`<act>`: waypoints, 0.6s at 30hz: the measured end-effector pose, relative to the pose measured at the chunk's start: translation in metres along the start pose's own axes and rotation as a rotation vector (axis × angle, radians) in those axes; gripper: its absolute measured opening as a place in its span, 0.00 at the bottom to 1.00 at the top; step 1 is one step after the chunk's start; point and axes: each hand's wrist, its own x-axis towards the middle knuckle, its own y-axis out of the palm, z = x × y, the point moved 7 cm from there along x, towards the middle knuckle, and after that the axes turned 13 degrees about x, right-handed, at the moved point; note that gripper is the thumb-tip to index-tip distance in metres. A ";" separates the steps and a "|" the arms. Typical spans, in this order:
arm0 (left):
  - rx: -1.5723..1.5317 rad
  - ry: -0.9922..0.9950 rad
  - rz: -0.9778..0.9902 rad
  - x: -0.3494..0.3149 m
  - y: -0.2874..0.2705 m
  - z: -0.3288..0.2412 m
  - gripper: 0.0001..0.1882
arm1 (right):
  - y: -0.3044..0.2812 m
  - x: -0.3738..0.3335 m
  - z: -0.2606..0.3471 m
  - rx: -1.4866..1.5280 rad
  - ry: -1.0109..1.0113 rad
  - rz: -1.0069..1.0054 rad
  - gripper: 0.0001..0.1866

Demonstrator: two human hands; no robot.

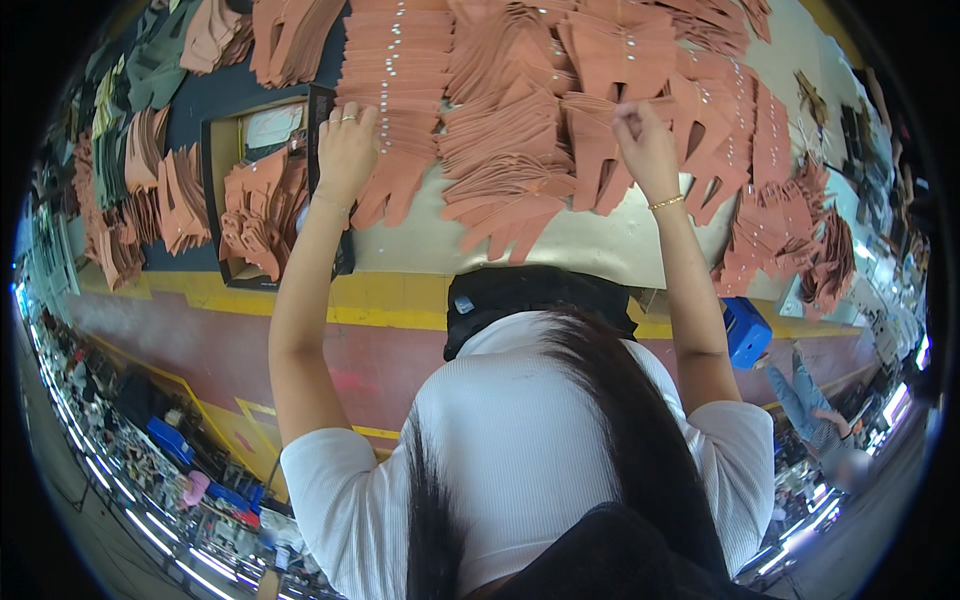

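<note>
Rows of orange glove pieces, flat cut-outs with finger-like strips, overlap across the table. My left hand (347, 152) has its fingers curled down at the left edge of a long fanned stack (400, 85) with white dots along it; what its fingertips hold is hidden. My right hand (647, 150) is closed in a pinch at the upper edge of an orange glove piece (592, 135) in a stack right of centre. Between my hands lies a loosely fanned pile of glove pieces (505, 150). More dotted stacks (715, 130) lie right of my right hand.
A black open box (212, 190) with bundled orange pieces stands left of my left forearm. Green pieces (160, 60) lie at the far left. The pale table edge (600, 262) runs before my body. A blue stool (745, 332) is on the floor at right; another person (815, 405) is beyond.
</note>
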 end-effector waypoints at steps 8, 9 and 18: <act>-0.624 0.138 -0.005 -0.026 -0.039 -0.096 0.22 | 0.084 -0.072 -0.054 -0.223 -0.118 0.347 0.25; -0.624 0.123 0.033 -0.030 -0.036 -0.104 0.24 | 0.094 -0.074 -0.054 -0.289 -0.108 0.357 0.27; -0.595 0.114 0.062 -0.046 -0.016 -0.147 0.34 | 0.115 -0.093 -0.052 -0.315 -0.136 0.307 0.28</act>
